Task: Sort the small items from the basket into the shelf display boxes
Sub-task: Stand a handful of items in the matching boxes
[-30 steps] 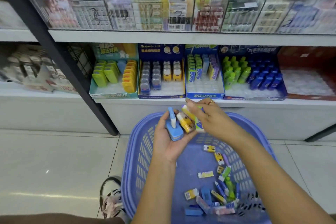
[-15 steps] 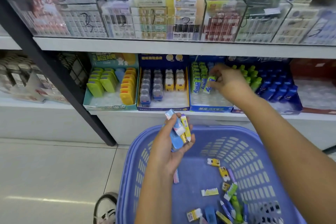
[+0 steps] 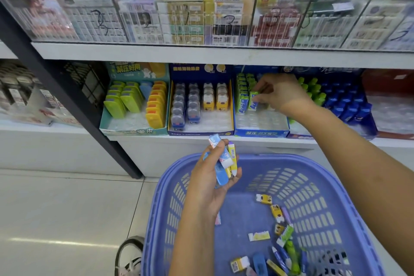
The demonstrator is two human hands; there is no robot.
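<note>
Up from the lilac plastic basket (image 3: 291,159), our R hand (image 3: 283,94) now pinches a green-white wrapped eraser (image 3: 254,102) inside the blue cardboard display box (image 3: 261,133); L hand (image 3: 208,184) below it grips more pcs (image 3: 225,163); next we'd seat, release.

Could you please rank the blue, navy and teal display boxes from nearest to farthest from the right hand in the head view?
1. Blue display box: right hand reaches inside.
2. Navy display box: just left.
3. Teal display box: farthest left.
</note>
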